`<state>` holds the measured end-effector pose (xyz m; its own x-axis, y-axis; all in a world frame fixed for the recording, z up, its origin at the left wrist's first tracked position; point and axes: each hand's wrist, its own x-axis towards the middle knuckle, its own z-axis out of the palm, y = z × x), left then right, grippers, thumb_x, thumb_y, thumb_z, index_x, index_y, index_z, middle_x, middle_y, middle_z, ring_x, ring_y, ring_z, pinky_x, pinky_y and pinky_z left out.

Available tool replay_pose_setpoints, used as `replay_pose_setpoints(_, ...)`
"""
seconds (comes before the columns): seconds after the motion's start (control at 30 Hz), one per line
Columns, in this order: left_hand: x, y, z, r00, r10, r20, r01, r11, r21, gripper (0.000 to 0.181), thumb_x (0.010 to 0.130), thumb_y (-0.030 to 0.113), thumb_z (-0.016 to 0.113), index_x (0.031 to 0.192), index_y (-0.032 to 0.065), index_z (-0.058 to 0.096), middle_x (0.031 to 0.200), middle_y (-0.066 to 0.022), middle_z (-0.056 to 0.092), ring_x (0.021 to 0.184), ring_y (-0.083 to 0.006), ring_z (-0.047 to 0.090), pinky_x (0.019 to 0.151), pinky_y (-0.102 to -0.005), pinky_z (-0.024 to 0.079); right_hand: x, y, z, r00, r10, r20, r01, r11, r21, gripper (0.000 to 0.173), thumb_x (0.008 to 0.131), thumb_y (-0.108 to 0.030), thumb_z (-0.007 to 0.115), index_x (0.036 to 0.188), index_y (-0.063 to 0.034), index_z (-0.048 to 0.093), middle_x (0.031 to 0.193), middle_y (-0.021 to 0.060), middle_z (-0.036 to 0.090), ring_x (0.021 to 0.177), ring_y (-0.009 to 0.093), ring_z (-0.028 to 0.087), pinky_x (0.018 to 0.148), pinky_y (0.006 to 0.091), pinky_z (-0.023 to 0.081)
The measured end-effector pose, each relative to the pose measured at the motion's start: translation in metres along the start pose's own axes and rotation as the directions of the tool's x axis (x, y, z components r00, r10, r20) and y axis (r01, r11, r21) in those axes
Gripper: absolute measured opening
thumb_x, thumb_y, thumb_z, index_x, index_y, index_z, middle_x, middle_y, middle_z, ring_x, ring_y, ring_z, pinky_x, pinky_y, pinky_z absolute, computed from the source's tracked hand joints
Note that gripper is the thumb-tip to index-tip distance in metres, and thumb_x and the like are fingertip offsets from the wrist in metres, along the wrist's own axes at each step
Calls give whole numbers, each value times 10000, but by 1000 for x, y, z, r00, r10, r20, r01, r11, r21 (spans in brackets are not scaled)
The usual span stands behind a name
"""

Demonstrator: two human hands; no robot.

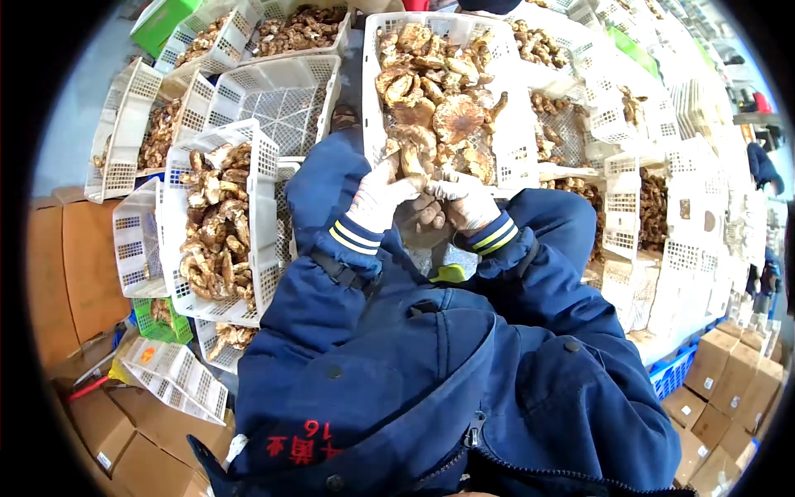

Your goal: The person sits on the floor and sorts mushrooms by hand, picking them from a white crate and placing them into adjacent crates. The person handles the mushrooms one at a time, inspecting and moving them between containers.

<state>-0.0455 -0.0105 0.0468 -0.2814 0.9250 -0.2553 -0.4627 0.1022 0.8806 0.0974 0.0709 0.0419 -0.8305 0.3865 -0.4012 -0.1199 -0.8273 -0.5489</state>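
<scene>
My left hand (386, 191), in a pale, thin glove, grips the stem of a large brown-capped mushroom (412, 146) at the near end of a white plastic crate (371, 93). Close against the foot of that stem is my gloved right hand (464, 197), its fingers curled; whether it holds anything is hidden. Brown, rounded shapes below the fingers are too unclear to name. Inside the crate lie several more mushrooms (459, 118), some with wide, flat caps and others with thick stems. The crate stands in front of me, between and beyond my knees.
On my left is a white crate (264, 236) of mushrooms, with a bare-bottomed crate (279, 109) beyond it. More crates (621, 205) crowd the right. Cardboard boxes (81, 261) stand at far left, others (726, 379) at lower right by a blue basket (674, 371).
</scene>
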Motion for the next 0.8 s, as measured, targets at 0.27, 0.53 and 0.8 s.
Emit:
replay_pose_setpoints(0.27,8,-1,6,984,144,-107,-135,987,89,473,755,-52,643,1194,-24,470,1060,-87,590,926,-152,575,797,-272,496,2,-8,-10,907,-361,-219,51,608,-792,144,813,-141,578,796,3,584,614,21,572,557,84,489,518,232,410)
replay_pose_setpoints(0.53,4,-1,12,985,76,-156,-55,989,135,512,728,-32,680,1184,-53,447,1071,-147,576,942,-188,588,822,-287,502,1,-14,11,922,-361,-139,138,643,-754,303,831,-238,560,994,15,601,787,81,618,732,134,553,670,284,446)
replay_pose_setpoints(0.8,2,6,17,951,287,115,-296,740,604,462,732,10,671,1164,-19,511,1050,-109,575,937,-171,571,825,-292,470,10,-13,-4,922,-296,-249,131,845,-519,315,808,-298,609,871,10,597,758,72,613,650,137,555,601,275,451)
